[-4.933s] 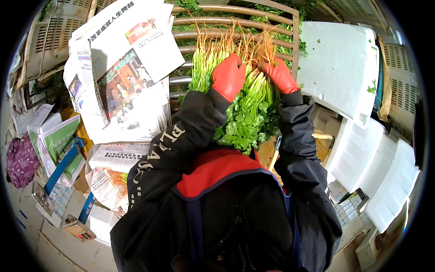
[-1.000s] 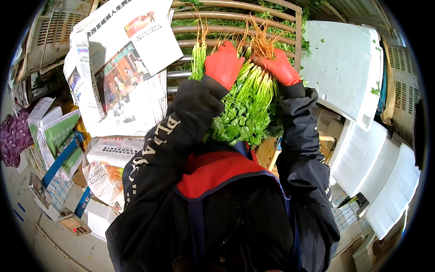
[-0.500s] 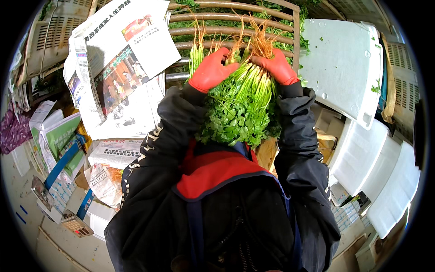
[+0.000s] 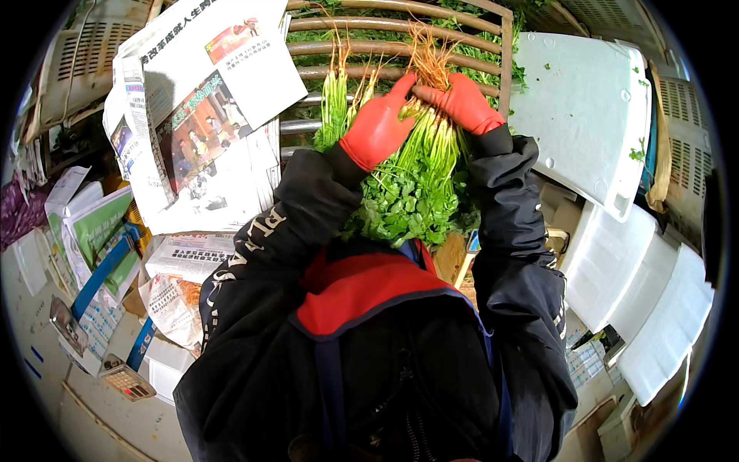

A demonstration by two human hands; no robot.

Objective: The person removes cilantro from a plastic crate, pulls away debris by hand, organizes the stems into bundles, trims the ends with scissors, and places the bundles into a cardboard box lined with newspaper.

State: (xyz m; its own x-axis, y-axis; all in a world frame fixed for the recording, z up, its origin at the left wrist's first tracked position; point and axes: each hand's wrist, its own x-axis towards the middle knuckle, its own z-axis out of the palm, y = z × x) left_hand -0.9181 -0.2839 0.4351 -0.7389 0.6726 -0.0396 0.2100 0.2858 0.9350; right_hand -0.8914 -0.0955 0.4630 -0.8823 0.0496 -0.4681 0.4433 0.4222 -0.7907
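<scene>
A thick bunch of coriander (image 4: 419, 200) lies on the near side of a slatted metal rack, roots away from me and leaves toward my apron. My right hand (image 4: 466, 106), in a red glove, is closed round the stems just below the tangled orange-brown roots (image 4: 431, 63). From the other side, my red-gloved left hand (image 4: 381, 127) presses its fingers and thumb against the same stems. The two hands nearly meet at the root end. A smaller cluster of stems (image 4: 334, 100) rests apart on the slats, left of my left hand.
Brown slats (image 4: 354, 49) of the rack have more greens below them. Newspaper sheets (image 4: 269, 85) overlap the rack's left side. A white foam lid (image 4: 573, 115) lies to the right, with white foam boxes (image 4: 616, 269) nearer me. A calculator (image 4: 129, 380) is at lower left.
My left hand has moved right, toward my right hand. The roots are drawn together into a narrower tuft, and the left cluster of stems now shows more fully.
</scene>
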